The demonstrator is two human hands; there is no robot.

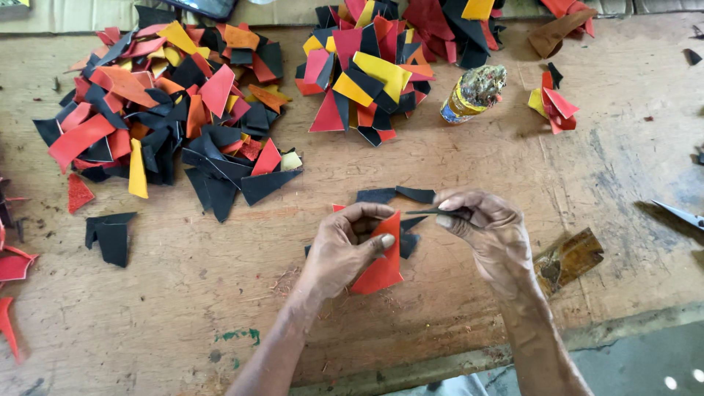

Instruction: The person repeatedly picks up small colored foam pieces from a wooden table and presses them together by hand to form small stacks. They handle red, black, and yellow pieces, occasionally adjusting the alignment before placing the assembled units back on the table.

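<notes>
My left hand [345, 246] pinches a red leather piece [381, 268] between thumb and fingers, just above the wooden table [183, 293]. A thin dark strip [429, 213] sticks out to the left from the fingertips of my right hand [488, 231], which grips it. Both hands meet near the table's front middle. A few black leather scraps [396, 195] lie on the wood under and just behind the hands.
Big heaps of red, orange, yellow and black leather offcuts lie at the back left [161, 103] and back middle [367, 73]. A glue-smeared tin [473, 93] lies behind. Scissors [678, 215] sit at the right edge, and a brown shiny piece [568, 257] lies beside my right wrist.
</notes>
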